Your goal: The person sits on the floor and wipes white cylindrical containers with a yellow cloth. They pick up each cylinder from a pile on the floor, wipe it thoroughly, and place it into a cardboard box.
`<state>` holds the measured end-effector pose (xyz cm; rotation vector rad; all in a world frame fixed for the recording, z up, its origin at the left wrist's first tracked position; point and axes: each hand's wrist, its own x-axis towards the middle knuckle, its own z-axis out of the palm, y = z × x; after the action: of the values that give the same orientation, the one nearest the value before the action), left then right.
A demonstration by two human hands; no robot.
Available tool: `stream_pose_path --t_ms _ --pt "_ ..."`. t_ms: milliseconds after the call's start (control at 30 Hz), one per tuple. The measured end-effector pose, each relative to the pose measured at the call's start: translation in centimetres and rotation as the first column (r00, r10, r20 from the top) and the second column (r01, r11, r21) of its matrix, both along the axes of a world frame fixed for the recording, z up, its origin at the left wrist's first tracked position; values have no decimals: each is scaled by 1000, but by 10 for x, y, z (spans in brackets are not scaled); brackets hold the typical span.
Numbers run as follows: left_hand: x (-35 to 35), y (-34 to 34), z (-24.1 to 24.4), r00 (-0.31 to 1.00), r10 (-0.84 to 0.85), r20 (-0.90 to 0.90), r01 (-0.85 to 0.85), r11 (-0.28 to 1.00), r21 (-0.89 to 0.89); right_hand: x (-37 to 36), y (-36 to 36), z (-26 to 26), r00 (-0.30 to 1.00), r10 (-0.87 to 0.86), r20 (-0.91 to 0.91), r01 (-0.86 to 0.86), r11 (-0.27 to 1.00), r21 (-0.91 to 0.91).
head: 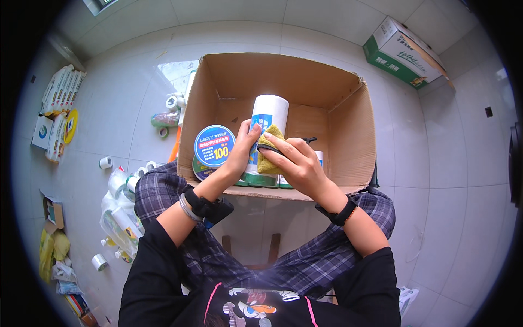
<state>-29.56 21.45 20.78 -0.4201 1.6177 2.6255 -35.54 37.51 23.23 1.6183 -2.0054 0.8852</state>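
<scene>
My left hand [244, 148] grips the left side of a white roll [274, 105] with a blue printed label and a green band at its lower end. The roll is held over the open cardboard box [278, 65] before me. In my right hand [300, 161] is a folded yellow-green cloth [269, 163] with a dark edge, pressed against the front of the roll. Inside the box at the left, a round roll with a blue printed face [214, 146] rests on another round one [200, 167]. Parts of other white and green rolls show behind my right hand; the cloth and fingers hide much of the label.
On the tiled floor to the left lie a clear plastic bag of rolls [124, 220], loose white rolls [105, 162] and stacked packages [63, 92]. A yellow ring [71, 126] leans beside them. A green-and-white carton [406, 55] stands at the far right.
</scene>
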Motion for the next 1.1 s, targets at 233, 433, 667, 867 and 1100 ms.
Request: stream_pose_path --t_ms 233,433,667,867,1100 --pt "10 9 1 993 -114 -19 111 987 -114 -23 4 4 987 -161 25 163 983 -90" --pt "8 4 -1 990 -107 -92 96 989 -115 -16 2 7 995 -98 30 100 992 -76" --pt "8 8 2 994 -95 -62 85 987 -137 -17 3 9 978 -188 89 196 975 -100" --pt "-4 -9 -8 988 157 -14 -157 986 -49 17 -5 -3 996 70 58 -73 996 49" --pt "-7 -15 -5 970 242 24 -241 969 -49 27 -2 -6 983 183 -6 -180 975 128"
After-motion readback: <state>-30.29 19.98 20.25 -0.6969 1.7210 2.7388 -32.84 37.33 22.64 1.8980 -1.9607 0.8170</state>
